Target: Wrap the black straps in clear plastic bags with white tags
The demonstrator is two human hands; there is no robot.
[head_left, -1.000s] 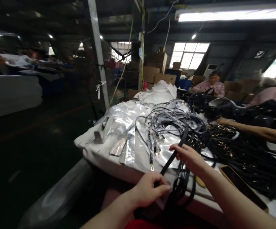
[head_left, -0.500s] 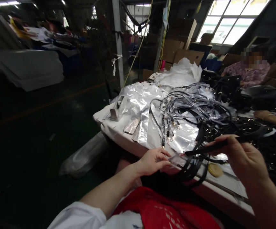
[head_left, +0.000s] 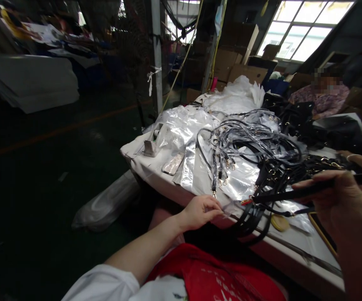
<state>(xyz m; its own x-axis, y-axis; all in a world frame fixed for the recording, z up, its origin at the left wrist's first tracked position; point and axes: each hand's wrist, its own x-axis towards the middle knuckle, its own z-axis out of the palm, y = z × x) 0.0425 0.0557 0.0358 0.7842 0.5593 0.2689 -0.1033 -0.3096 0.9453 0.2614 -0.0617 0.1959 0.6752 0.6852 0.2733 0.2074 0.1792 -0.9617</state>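
Observation:
My left hand (head_left: 201,212) is closed at the table's front edge, pinching the end of a clear plastic sleeve (head_left: 229,207). My right hand (head_left: 345,205) grips a black strap (head_left: 281,195) and holds it up to the right. The strap's near end, with a small red and gold piece beside it, points at the plastic. Behind both hands lies a tangled pile of black straps in clear plastic (head_left: 246,133), some with gold clasps. More black straps (head_left: 246,221) hang over the table edge below the held one.
A phone (head_left: 173,164), a metal block (head_left: 150,148) and clear plastic bags (head_left: 181,121) are on the white table (head_left: 137,152). Near my right hand lie a yellow disc (head_left: 280,223) and a dark, gold-edged object (head_left: 323,232). Another person (head_left: 318,96) sits across, behind black bags.
My right hand has moved right, drawing the black strap along with it and away from my left hand. The left hand stays nearly in place on the plastic.

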